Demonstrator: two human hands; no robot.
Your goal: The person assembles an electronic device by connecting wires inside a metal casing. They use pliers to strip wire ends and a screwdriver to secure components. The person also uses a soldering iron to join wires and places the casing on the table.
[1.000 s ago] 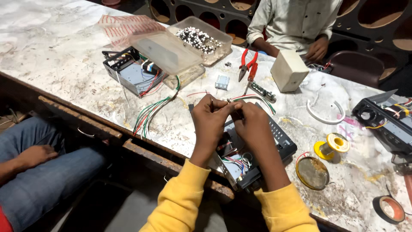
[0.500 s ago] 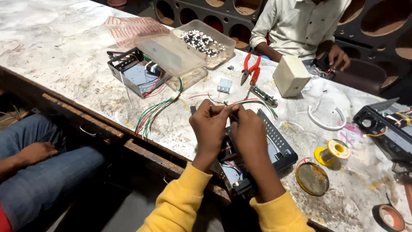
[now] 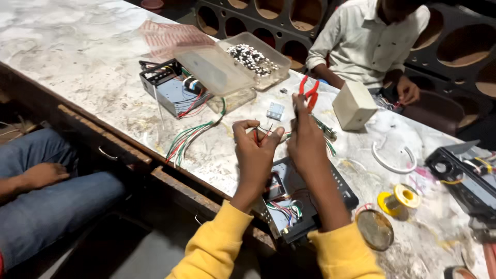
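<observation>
My left hand (image 3: 254,150) pinches thin red and black wire ends (image 3: 264,132) between thumb and fingers above the table. My right hand (image 3: 306,135) is raised just beside it, fingers closed around the same thin wires, and covers part of them. Both sleeves are yellow. Below my hands lies an open black electronic unit (image 3: 305,204) with coloured wiring inside. Red-handled pliers (image 3: 309,92) lie on the table just beyond my right hand.
A metal chassis (image 3: 173,90) with a loose bundle of coloured wires (image 3: 188,138), a clear plastic box of small parts (image 3: 248,59), a white box (image 3: 353,105), a yellow solder spool (image 3: 399,199), a round tin (image 3: 374,230). Another person sits across; someone's jeans-clad leg at left.
My hands have risen slightly and drawn a little apart, with the wire ends now showing between them. The view has shifted; the person opposite moved a hand.
</observation>
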